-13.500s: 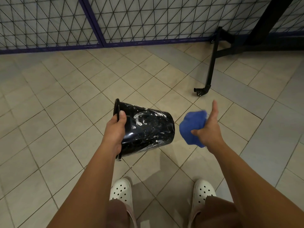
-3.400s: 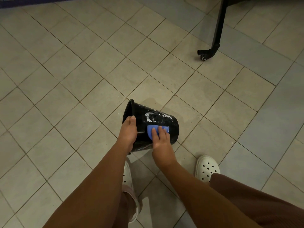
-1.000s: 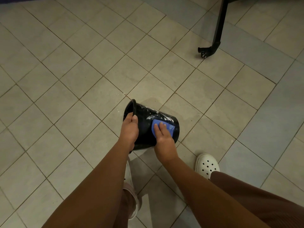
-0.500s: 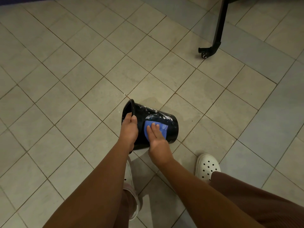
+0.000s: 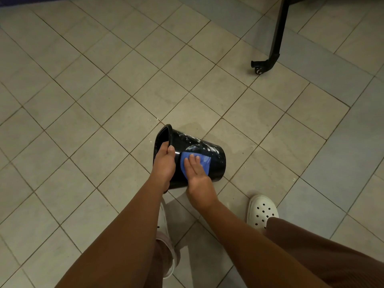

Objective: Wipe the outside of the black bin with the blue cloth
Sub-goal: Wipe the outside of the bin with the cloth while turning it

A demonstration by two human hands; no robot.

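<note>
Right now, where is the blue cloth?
In the head view, low centre: the blue cloth lies flat on the side of the black bin, pressed under the right hand, just right of the left hand gripping the rim.

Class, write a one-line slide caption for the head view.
The left hand grips the bin by its rim; the right hand presses the cloth against its white-smeared side.

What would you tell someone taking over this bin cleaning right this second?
Left hand grips the black bin by its rim, with the bin tipped sideways.
Right hand presses the blue cloth flat on the bin's side wall, fingers straight.
Done: wiping is under way.
Left: the white smears on the upper wall, then the sides out of view.
</note>
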